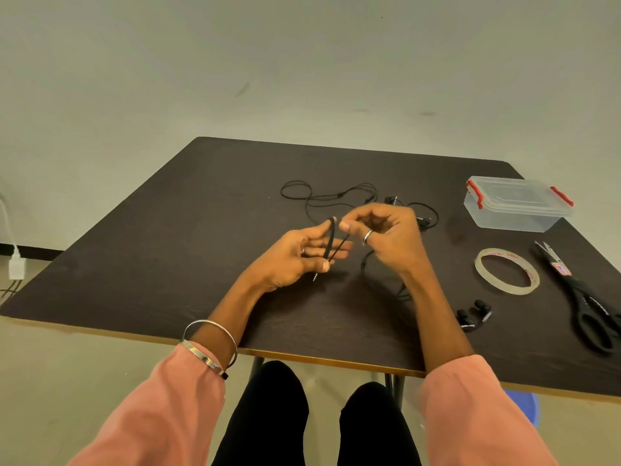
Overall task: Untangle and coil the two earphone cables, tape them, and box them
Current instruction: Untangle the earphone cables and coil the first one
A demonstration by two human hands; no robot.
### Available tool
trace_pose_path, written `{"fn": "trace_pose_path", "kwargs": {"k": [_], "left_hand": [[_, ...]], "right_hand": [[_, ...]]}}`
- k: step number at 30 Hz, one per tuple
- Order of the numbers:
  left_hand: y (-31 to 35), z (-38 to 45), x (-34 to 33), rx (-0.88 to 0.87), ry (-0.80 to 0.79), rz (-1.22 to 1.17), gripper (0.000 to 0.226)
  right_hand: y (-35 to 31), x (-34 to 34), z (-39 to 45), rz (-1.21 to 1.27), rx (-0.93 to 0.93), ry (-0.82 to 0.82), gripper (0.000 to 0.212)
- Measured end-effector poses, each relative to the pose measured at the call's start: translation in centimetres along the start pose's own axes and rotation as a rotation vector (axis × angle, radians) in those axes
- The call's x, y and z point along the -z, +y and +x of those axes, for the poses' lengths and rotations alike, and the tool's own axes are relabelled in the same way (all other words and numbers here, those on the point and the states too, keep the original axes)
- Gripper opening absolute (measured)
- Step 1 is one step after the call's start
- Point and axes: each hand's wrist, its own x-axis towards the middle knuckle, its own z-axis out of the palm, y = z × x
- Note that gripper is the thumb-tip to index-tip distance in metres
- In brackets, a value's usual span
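Observation:
My left hand (299,257) is held palm up above the dark table (174,250), with a black earphone cable (329,242) wound in loops round its fingers; the thumb pins the cable and the plug hangs below. My right hand (386,237) pinches the same cable just right of the loops, fingers curled. That cable trails down under my right wrist to two black earbuds (472,316) on the table. A second black earphone cable (336,196) lies loose and tangled behind both hands. The clear plastic box (517,205) with red latches stands closed at the back right.
A roll of clear tape (507,271) lies flat to the right of my right hand. Black scissors (581,297) lie beyond it near the table's right edge. A white charger (16,264) with cables hangs off the wall at far left.

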Motion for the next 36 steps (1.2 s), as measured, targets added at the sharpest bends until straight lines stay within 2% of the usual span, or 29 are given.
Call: {"fn": "trace_pose_path", "kwargs": {"k": [4, 12, 14, 18, 23, 28, 33, 36], "left_hand": [[0.7, -0.4, 0.0, 0.012, -0.095, -0.018, 0.072], [0.7, -0.7, -0.1, -0.017, -0.199, -0.126, 0.066], [0.7, -0.8, -0.1, -0.036, -0.169, -0.188, 0.064], [0.9, -0.8, 0.0, -0.095, -0.009, -0.372, 0.058], [0.9, -0.5, 0.5, -0.181, 0.158, -0.517, 0.064], [0.7, -0.2, 1.3, -0.265, 0.336, -0.607, 0.068], [0.5, 0.0, 1.3, -0.256, 0.366, -0.622, 0.073], [0.4, 0.2, 1.3, -0.230, 0.358, -0.596, 0.078]], "right_hand": [[0.0, -0.1, 0.7, 0.173, -0.094, 0.079, 0.014], [1.9, -0.3, 1.4, 0.105, -0.180, 0.121, 0.009], [2.1, -0.6, 1.3, 0.090, -0.190, 0.115, 0.007], [2.6, -0.6, 1.2, 0.053, -0.224, 0.112, 0.008], [2.8, -1.5, 0.4, -0.160, -0.239, -0.109, 0.015], [2.2, -2.4, -0.9, -0.606, 0.131, -0.444, 0.023], [1.7, -3.0, -1.1, -0.728, 0.180, -0.506, 0.034], [1.2, -2.8, -1.2, -0.711, 0.193, -0.490, 0.033]]}}
